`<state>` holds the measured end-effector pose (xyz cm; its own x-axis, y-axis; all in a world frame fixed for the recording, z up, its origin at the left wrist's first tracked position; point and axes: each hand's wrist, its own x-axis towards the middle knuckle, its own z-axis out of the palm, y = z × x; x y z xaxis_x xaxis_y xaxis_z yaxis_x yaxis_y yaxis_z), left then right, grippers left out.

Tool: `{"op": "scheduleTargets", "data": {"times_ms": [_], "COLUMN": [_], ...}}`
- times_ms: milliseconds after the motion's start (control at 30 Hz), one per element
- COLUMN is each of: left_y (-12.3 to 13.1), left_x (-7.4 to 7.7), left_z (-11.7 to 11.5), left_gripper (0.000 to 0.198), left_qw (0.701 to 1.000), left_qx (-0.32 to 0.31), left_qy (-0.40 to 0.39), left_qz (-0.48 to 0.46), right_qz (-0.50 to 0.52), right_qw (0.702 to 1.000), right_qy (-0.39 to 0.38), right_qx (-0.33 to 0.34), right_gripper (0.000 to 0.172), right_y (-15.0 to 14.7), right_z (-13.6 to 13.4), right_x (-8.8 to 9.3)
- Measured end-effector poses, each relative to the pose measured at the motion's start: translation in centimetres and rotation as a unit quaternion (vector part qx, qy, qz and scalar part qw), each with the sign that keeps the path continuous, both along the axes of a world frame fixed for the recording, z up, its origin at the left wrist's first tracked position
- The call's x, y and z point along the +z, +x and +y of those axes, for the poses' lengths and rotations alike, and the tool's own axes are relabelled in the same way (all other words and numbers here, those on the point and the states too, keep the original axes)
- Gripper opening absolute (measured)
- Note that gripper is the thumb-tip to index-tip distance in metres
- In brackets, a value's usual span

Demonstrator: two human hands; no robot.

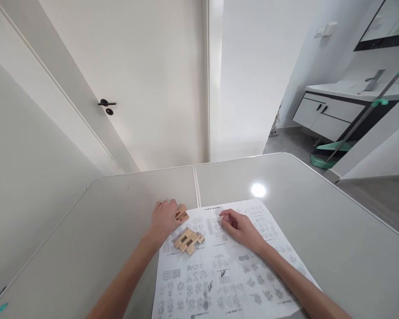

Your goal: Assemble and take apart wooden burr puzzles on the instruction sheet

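My left hand (165, 218) is curled over the near-left edge of a few notched wooden puzzle pieces (182, 214) at the top left corner of the printed sheet. Its fingertips are partly hidden, and the pieces poke out on its right side. Just below lies a group of interlocked wooden pieces (189, 241), flat on the paper, with gaps between the bars. Over the upper middle of the printed sheet (232, 270) rests my right hand (240, 227). Its fingers are loosely bent, thumb and index finger apart, with nothing visible between them.
A pale grey folding table (126, 221) with a centre seam carries everything. Light glares on its right half. Beyond stands a white door (159, 88) with a black handle. At the right are a washbasin cabinet (329, 110) and a green dustpan (322, 162) on the floor.
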<state>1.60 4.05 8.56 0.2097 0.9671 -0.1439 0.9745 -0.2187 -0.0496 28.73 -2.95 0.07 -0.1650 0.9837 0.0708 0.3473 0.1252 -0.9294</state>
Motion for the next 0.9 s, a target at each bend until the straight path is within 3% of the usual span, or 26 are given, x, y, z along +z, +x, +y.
{"op": "scheduleTargets", "data": {"times_ms": [167, 333, 433, 533, 600, 667, 767, 900], "left_y": [0.4, 1.8, 5.1, 9.6, 12.2, 13.8, 14.4, 13.6], "left_x": [0.5, 2.1, 2.7, 2.4, 1.8, 1.0, -0.1, -1.3], "left_z": [0.5, 0.6, 0.2, -0.8, -1.6, -2.3, -3.2, -4.1], "left_gripper": [0.028, 0.029, 0.028, 0.036, 0.027, 0.02, 0.023, 0.026], "left_qw": [0.999, 0.993, 0.978, 0.956, 0.945, 0.936, 0.925, 0.893], "left_qx": [0.009, 0.013, -0.015, -0.039, -0.039, -0.027, -0.002, 0.023], "left_qy": [-0.003, -0.027, -0.06, -0.086, -0.082, -0.068, -0.043, -0.027], "left_qz": [-0.034, -0.116, -0.199, -0.277, -0.314, -0.345, -0.379, -0.449], "right_qz": [0.051, 0.126, 0.221, 0.345, 0.409, 0.434, 0.4, 0.302], "right_qw": [0.999, 0.99, 0.968, 0.922, 0.894, 0.883, 0.901, 0.943], "right_qy": [-0.015, -0.056, -0.086, -0.128, -0.155, -0.168, -0.168, -0.143], "right_qx": [0.002, 0.021, 0.079, 0.121, 0.1, 0.05, -0.006, -0.007], "right_gripper": [0.028, 0.034, 0.043, 0.049, 0.046, 0.042, 0.044, 0.055], "right_y": [0.2, 0.4, 0.3, 0.2, 0.3, 0.5, 0.7, 0.5], "right_z": [0.2, 0.2, 0.2, 0.3, 0.5, 0.7, 0.7, 0.5], "right_x": [-0.1, 0.5, 0.8, 0.7, 0.4, 0.3, 0.7, 1.8]}}
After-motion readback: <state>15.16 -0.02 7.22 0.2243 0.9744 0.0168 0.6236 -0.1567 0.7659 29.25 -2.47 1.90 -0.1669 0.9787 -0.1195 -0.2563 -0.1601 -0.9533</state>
